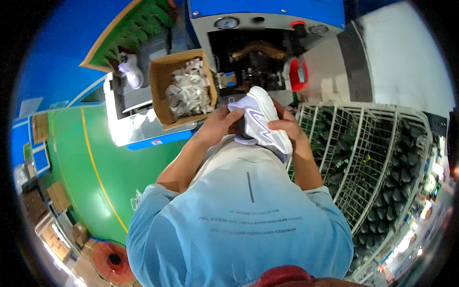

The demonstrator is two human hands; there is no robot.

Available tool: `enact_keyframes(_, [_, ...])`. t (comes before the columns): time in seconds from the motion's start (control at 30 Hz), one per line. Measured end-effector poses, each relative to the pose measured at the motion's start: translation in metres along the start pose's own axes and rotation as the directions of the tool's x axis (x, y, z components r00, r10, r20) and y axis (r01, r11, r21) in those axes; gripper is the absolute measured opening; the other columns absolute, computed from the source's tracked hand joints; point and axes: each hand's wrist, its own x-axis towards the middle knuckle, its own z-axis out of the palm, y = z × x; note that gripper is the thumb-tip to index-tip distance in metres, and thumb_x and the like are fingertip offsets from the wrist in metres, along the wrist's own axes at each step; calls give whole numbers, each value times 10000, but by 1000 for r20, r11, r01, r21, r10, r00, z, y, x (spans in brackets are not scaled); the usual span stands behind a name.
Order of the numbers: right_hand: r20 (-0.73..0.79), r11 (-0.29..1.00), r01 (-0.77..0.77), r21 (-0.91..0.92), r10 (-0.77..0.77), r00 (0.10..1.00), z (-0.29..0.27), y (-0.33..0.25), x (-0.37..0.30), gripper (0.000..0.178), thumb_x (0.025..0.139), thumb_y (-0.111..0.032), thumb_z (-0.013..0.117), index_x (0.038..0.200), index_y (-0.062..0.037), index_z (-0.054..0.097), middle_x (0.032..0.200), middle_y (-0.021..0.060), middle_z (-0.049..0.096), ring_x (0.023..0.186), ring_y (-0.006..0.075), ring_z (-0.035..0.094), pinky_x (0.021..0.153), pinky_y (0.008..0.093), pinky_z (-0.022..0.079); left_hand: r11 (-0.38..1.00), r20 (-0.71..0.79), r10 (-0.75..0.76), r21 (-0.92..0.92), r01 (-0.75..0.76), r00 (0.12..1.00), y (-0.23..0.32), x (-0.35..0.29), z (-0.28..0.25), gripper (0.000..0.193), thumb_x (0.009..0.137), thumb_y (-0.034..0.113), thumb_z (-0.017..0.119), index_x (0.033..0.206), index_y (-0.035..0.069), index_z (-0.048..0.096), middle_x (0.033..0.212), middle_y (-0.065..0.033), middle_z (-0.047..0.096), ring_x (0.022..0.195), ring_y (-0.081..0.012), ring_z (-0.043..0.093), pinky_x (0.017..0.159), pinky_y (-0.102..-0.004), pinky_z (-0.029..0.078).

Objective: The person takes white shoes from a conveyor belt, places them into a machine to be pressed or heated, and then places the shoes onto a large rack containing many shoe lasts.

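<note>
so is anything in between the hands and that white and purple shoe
Nothing visible. Both hands already hold the white and purple shoe: the left hand grips its heel end and the right hand wraps the side facing the wire cage, in front of the machine.

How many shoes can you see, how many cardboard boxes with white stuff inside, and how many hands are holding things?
Shoes: 2, a white and purple shoe in both hands, and a white shoe lying by the machine.
Open cardboard boxes of white pieces: 1.
Hands holding: 2, the left hand and the right hand.
Total: 5.
</note>
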Motion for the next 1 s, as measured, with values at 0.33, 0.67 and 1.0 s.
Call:
enact_keyframes(0.33, [-585,991,72,-112,-124,801,-10,-10,9,792,786,-39,702,1528,-30,427,1364,112,603,1227,227,577,1042,341,449,922,172,224,282,-265,959,-34,17,-1,362,1039,247,620,1291,16,501,1000,-42,648,929,-113,571,858,-273,473])
enact_keyframes(0.67, [-453,484,-200,-852,-488,746,-2,-46,80,956,745,-176,800,1571,-37,339,1395,243,578,1143,282,657,960,368,523,973,152,121,177,-148,981,-41,99,-6,384,1072,393,532,1313,97,496,1126,-15,571,1053,-105,501,967,-296,416])
enact_keyframes(1.0, [-415,111,-416,-903,-478,774,-5,-36,130,931,746,-313,759,1575,-237,342,1217,317,559,939,457,670,784,531,553,999,125,-21,-28,25,992,-38,115,-8,499,1023,453,571,1287,30,580,1294,-147,664,1096,-290,684,983,-428,486])
